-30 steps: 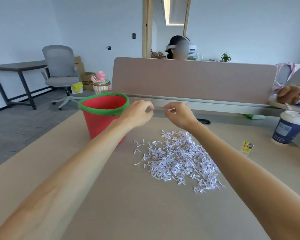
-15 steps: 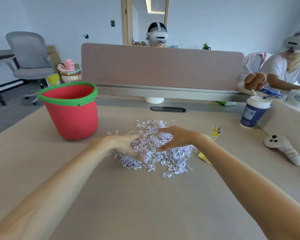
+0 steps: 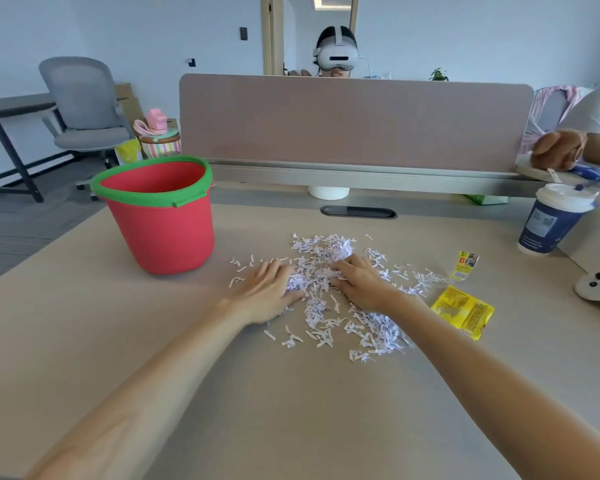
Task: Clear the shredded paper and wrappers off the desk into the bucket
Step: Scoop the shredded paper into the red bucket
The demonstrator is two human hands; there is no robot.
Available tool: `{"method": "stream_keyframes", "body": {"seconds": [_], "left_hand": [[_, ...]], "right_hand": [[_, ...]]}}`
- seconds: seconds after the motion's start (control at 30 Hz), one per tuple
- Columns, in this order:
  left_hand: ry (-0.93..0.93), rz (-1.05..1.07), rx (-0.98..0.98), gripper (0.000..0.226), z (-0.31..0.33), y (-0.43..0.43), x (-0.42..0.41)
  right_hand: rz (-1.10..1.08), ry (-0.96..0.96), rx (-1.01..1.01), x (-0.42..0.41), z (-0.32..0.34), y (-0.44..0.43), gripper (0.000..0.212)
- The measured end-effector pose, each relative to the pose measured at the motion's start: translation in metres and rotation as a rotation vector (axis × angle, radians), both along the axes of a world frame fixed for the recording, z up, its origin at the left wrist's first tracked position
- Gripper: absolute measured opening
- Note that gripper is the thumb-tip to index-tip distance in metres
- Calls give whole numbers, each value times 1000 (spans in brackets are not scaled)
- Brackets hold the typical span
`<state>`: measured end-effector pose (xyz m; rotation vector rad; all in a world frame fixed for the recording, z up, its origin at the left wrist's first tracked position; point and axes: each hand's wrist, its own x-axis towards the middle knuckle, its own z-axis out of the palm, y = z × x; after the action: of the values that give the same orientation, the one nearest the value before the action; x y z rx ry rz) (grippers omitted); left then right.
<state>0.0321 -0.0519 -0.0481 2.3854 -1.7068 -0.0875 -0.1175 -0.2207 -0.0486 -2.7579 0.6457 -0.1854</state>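
- Lay as a loose white scatter of shredded paper [image 3: 329,292] at mid tabletop [image 3: 291,410], long axis running from far centre toward the near right, thinning out at both ends.
- Stood upright to the far left of the scatter, well apart from it: red bucket [image 3: 163,223] with a green rim, mouth facing up.
- Rested flat just right of the scatter: yellow wrapper [image 3: 463,311], long axis angled from far left to near right.
- Sat beyond that, near the scatter's right fringe: small clear wrapper [image 3: 464,266] with a yellow and red label, long axis roughly front to back.
- Reached forward from the near left, palm down: left hand [image 3: 267,292], fingers curled inward against the left side of the pile, pressing on shreds.
- Reached in from the near right, palm down: right hand [image 3: 359,280], fingers bent toward the left hand, buried in the shreds.
- Faced each other with a narrow band of paper between, both hands half closed around the heap; cannot tell whether any shreds were actually gripped.
- Stood at the far right edge: lidded blue paper cup [image 3: 551,223], upright.
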Motion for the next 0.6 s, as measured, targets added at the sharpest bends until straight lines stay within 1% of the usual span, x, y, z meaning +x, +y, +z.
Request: {"method": "stream_keyframes", "body": {"seconds": [0.03,0.07,0.13,0.17,0.27,0.33,0.37,0.47,0.53,0.6], "left_hand": [[12,-11,-32,41,0,-2,-1],[62,-12,-62,34,-2,-5,-1],[205,23,-162,21,-2,-9,-3],[289,59,-219,19,0,-10,-3],[513,171,-380,27,15,-14,-2],[611,225,-460,32,30,-16,3],[649,245,-483,35,38,-16,5],[729,287,-521,40,60,-15,12],[747,272,-560,37,75,-11,12],[720,254,-598,36,95,-7,13]], "right_hand": [[-8,-48,30,1,0,2,36],[-23,-104,80,3,2,4,32],[-65,-218,191,7,8,9,27],[-88,-269,243,10,12,10,25],[-130,-422,379,23,28,15,17],[-132,-509,483,33,41,19,12],[-126,-537,531,38,48,22,14],[-122,-562,631,51,61,29,16],[-152,-644,688,57,71,33,19],[-167,-744,754,65,85,38,22]]}}
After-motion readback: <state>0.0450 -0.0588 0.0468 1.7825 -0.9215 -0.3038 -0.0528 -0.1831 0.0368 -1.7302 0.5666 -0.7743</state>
